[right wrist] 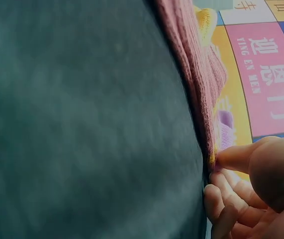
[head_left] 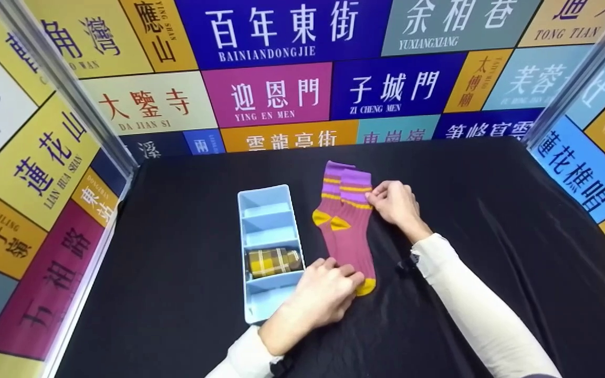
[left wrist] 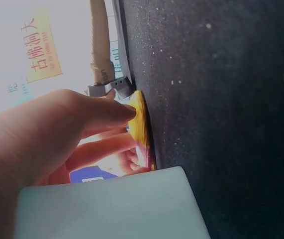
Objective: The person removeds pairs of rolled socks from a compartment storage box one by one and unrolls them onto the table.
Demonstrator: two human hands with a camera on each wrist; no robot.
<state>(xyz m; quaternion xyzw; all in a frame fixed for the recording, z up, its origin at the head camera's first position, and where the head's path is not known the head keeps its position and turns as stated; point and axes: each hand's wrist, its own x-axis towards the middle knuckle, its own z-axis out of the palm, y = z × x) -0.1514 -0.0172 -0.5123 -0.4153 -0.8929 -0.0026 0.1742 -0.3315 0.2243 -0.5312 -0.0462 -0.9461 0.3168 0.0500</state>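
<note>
A pair of purple-and-pink socks [head_left: 352, 231] lies flat on the black cloth, one overlapping the other, with yellow stripes, heels and toe. At the cuff's right edge, my right hand [head_left: 394, 202] pinches the upper sock between thumb and fingers. In the right wrist view, the thumb [right wrist: 236, 158] meets the fingers at the striped cuff. My left hand [head_left: 326, 289] lies over the toe end, fingers bent, hiding part of the foot. The left wrist view shows its thumb [left wrist: 114, 113] against the yellow toe [left wrist: 140, 117], with the other fingers along the sock.
Left of the socks stands a light blue divided box [head_left: 243, 231]. A rolled yellow-and-brown plaid sock [head_left: 271, 262] sits in one of its compartments. Printed panels [head_left: 268, 97] with street names wall in the black cloth [head_left: 187, 252] at the back and sides.
</note>
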